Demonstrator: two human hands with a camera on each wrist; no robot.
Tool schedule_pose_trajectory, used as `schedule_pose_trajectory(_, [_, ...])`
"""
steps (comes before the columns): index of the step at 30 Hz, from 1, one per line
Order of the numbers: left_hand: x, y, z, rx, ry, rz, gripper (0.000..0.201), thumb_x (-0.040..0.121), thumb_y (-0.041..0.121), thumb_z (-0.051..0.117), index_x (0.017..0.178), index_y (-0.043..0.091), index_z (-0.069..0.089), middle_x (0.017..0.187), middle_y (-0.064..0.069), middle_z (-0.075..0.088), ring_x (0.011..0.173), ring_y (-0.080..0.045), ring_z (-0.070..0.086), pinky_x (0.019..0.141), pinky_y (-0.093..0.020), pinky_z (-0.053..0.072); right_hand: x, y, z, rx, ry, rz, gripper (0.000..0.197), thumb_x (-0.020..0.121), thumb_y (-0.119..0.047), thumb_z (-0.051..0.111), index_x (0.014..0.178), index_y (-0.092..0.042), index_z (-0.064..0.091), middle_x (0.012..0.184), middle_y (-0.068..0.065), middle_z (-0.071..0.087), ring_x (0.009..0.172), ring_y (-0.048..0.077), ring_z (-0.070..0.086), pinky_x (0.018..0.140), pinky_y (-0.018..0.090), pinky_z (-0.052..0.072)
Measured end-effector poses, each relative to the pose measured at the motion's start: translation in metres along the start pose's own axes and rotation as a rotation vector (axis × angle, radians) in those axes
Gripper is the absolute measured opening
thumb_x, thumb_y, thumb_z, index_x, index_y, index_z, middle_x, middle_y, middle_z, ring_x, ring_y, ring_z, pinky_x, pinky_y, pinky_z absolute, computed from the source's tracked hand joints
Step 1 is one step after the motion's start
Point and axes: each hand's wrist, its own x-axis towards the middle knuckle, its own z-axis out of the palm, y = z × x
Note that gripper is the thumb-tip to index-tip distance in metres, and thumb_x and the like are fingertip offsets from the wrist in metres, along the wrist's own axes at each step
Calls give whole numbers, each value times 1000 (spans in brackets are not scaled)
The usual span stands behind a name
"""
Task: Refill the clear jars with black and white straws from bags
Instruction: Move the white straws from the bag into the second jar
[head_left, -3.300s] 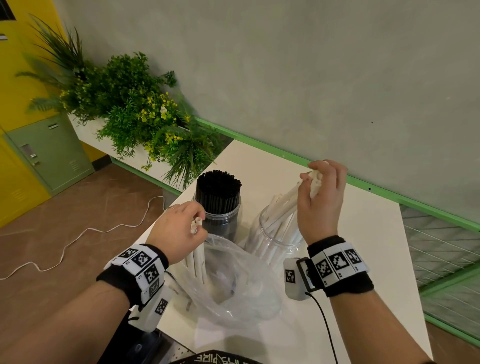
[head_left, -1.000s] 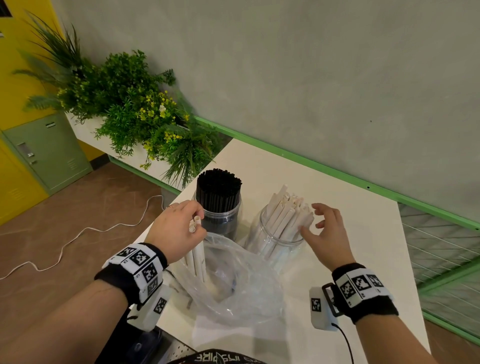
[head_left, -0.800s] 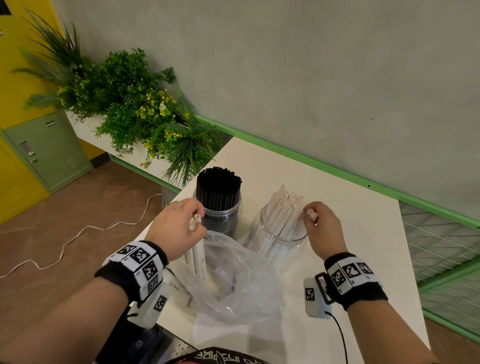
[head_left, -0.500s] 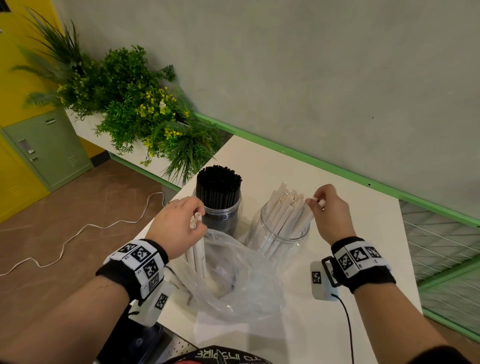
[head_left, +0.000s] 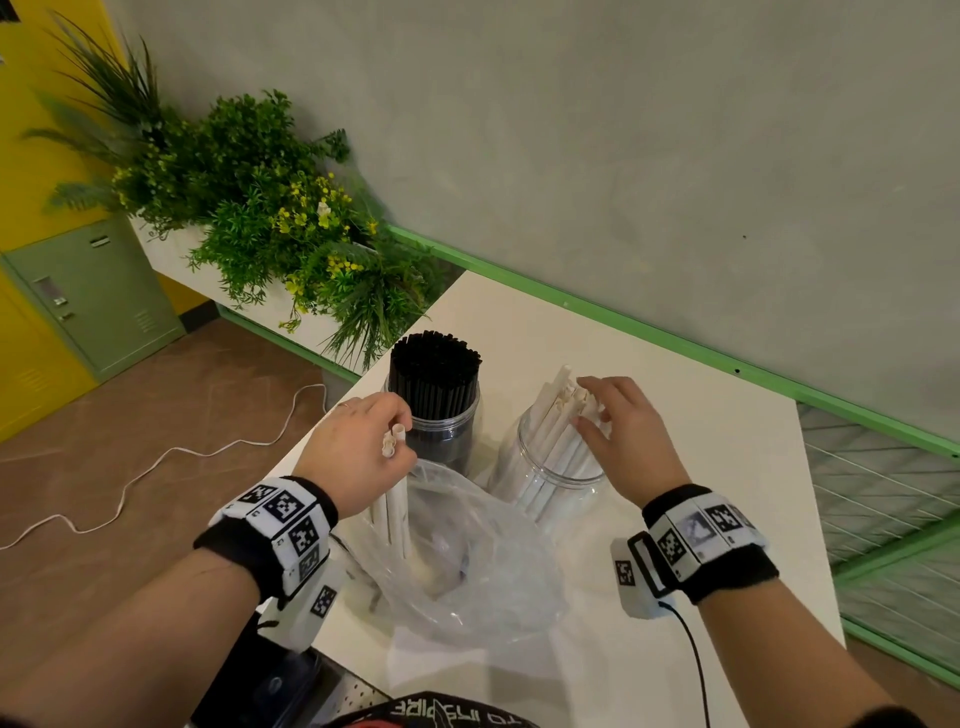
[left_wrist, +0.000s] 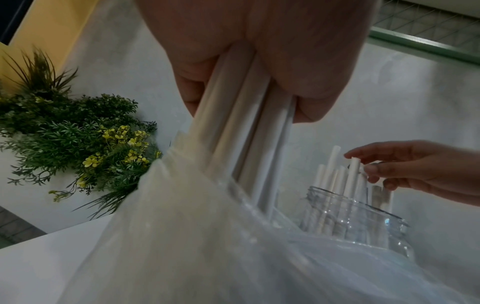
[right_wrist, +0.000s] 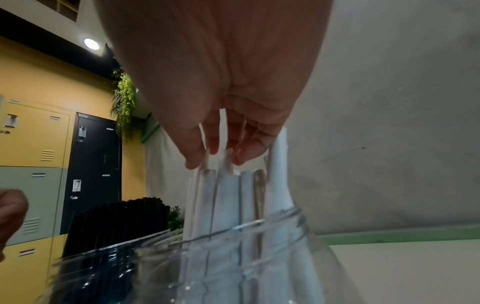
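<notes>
Head view: on a white table (head_left: 701, 467), a clear jar (head_left: 558, 475) of slanting white straws (head_left: 558, 415) stands just right of a second jar (head_left: 441, 431) packed with upright black straws (head_left: 434, 366), both near the table's left edge. The right hand (head_left: 626, 431) hovers over the white straw tips, fingers spread and relaxed, grasping nothing. The left hand (head_left: 356, 452) is clenched round a small bundle of white straws (head_left: 395, 501) standing in a crumpled clear plastic bag (head_left: 467, 551) toward the near edge; the bundle's lower ends blur behind the film. Bare tabletop lies right of the jars, toward the far edge. Left wrist view: the left hand (left_wrist: 259, 51) grips the bundle (left_wrist: 246, 127) above the bag (left_wrist: 194, 246), which hides the table's near edge. Right wrist view: the right fingertips (right_wrist: 241, 152) touch or nearly touch the white straws (right_wrist: 223, 195); the jar's rim (right_wrist: 259, 224) fills the foreground, its base cut off.
</notes>
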Motion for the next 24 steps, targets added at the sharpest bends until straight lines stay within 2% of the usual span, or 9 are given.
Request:
schedule_pose_trajectory(3, [1,2,1,-11,1,3,19,70,28,44,87,22,50,83,10,52,78,-15,44,68,-25,23,5,-9,6,49,-35,-2,25,89,-17,66,114,-15,63,95,-4,51,76,10,52,74,20,42])
schedule_pose_trajectory(5, [0,2,2,-8,-1,6,19,70,28,44,87,22,50,83,10,51,78,-15,44,68,-25,23,8,-14,9,97,-53,5,19,88,-15,66,106,-15,64,88,-5,49,73,4,50,69,13,37])
schedule_pose_trajectory(7, [0,1,1,-8,-2,5,18,70,29,44,87,23,49,83,11,51,77,-15,43,68,-25,22,10,-20,12,147,-45,30,12,87,-13,65,98,-16,64,83,-3,53,74,6,51,68,13,35])
schedule_pose_trajectory(10, [0,1,1,-9,-4,2,18,70,29,44,87,23,49,83,12,49,77,-14,42,67,-24,21,15,-27,12,250,48,61,7,89,-10,60,93,-16,61,81,-5,57,70,6,50,68,17,39])
schedule_pose_trajectory(12, [0,1,1,-11,1,9,18,70,28,45,87,21,50,82,11,50,77,-15,43,67,-24,21,18,-28,13,273,85,74,8,90,-11,57,96,-15,61,82,-6,57,67,6,50,66,19,40])
schedule_pose_trajectory(16, [0,2,1,-6,2,10,19,70,27,45,87,20,51,82,9,52,78,-17,44,67,-24,22,16,-21,16,138,-56,81,19,93,-10,52,109,-15,60,80,-8,53,73,14,50,68,25,36])
schedule_pose_trajectory(19, [1,2,1,-19,6,5,19,70,27,45,86,20,51,82,9,52,78,-17,45,68,-25,24,11,-16,19,109,-7,38,25,95,-13,53,118,-17,62,87,-4,53,71,10,50,70,21,36])
schedule_pose_trajectory(21, [1,2,1,-17,4,5,19,70,27,45,87,20,51,82,9,52,78,-17,45,68,-25,23,6,-14,20,114,44,-14,26,96,-19,56,121,-18,63,90,-7,49,70,7,50,72,19,40])
schedule_pose_trajectory(24, [2,2,1,-11,1,3,20,70,27,44,87,20,51,82,9,52,78,-17,44,68,-25,23,-1,-12,24,37,-23,-66,35,91,-26,64,125,-18,61,99,-5,46,77,10,50,77,27,47])
